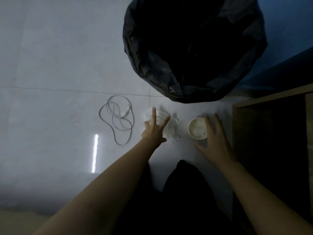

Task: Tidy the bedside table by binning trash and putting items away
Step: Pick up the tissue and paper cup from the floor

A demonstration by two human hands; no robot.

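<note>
Evidently little of the binning is done: the bin (pixel 152 68), lined with a black bag, stands open-mouthed on the pale floor (pixel 59 65), and its inside is too dark to show whether anything lies in it. Just short of the bin's near rim, on the person's side, sit two pieces of likely trash. One is a crumpled white tissue (pixel 170 132). The other, to the tissue's right and also just below the bin, is a small paper cup (pixel 197 128), standing upright with some pale residue inside. Further to the lower left of the bin, well apart from it, a grey cable (pixel 124 114) lies in loose loops (probably a thing to put away rather than throw out). To the lower right of the bin is the wooden bedside table (pixel 271 100); only an edge and a dark recess show, so what is left on its top cannot be judged.

The left hand (pixel 153 128) is open, fingers spread over the tissue; whether it touches the tissue cannot be told. The right hand (pixel 215 138) is likewise open, fingers straight and splayed at the cup's right side and partly over its rim, gripping nothing. I judge the step in hand to be gathering tissue and cup for the bin; both drops, and the cable, are yet to be done
</note>
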